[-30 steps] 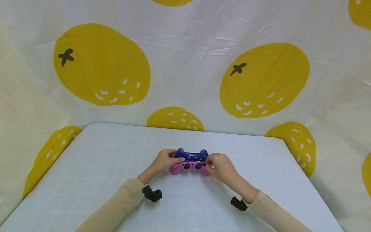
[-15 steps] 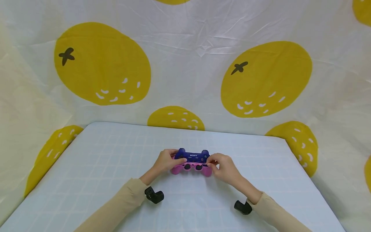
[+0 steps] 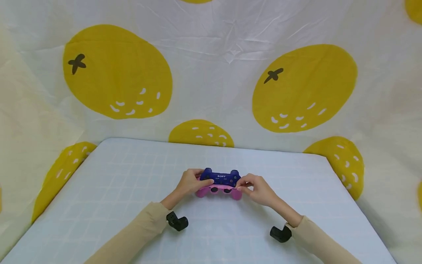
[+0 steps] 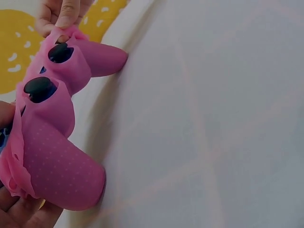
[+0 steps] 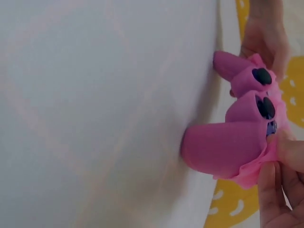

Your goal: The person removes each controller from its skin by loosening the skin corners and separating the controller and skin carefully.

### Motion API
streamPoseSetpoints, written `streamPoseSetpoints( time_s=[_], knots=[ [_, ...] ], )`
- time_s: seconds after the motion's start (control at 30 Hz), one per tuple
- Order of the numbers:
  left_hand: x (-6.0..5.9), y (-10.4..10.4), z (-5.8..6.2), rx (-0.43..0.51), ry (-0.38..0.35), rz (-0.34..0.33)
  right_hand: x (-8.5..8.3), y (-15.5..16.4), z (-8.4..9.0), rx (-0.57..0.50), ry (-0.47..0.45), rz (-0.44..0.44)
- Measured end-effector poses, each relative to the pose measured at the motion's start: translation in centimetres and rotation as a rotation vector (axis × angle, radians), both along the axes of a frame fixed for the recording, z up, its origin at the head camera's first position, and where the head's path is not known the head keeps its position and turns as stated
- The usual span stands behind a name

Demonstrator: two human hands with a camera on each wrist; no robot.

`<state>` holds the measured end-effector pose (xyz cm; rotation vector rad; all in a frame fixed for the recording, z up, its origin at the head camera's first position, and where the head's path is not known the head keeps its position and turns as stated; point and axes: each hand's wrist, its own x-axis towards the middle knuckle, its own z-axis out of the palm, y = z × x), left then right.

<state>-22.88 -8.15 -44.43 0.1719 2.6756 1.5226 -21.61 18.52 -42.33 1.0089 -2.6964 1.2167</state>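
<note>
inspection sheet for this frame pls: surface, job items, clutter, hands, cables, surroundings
Surface: pale blue table with a faint grid pattern.
Job's things: blue game controller near mid-table, its lower half in a pink silicone cover; both thumbsticks poke through the cover.
Clutter: nothing seen.
Hands: left hand grips the controller's left end; right hand pinches the cover's edge at the right end, fingers on stretched pink rubber. A black wrist camera sits under each forearm.
Cables: nothing seen.
Surroundings: white cloth backdrop printed with big yellow oranges, wrapping round the table.
</note>
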Motion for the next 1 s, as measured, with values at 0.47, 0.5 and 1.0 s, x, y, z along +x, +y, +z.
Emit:
streamPoseSetpoints(
  time_s=[0.47, 0.5, 1.0],
  knots=[
    [-0.09, 0.19, -0.14, 0.011, 0.032, 0.013, -0.36, 0.97, 0.61, 0.134, 0.23, 0.21],
    [-0.04, 0.17, -0.15, 0.008, 0.034, 0.013, -0.37, 0.99, 0.54, 0.138, 0.23, 0.215],
    [0.51, -0.08, -0.38, 0.017, 0.061, 0.009, -0.14, 0.55, 0.45, 0.269, 0.195, 0.196]
  ],
)
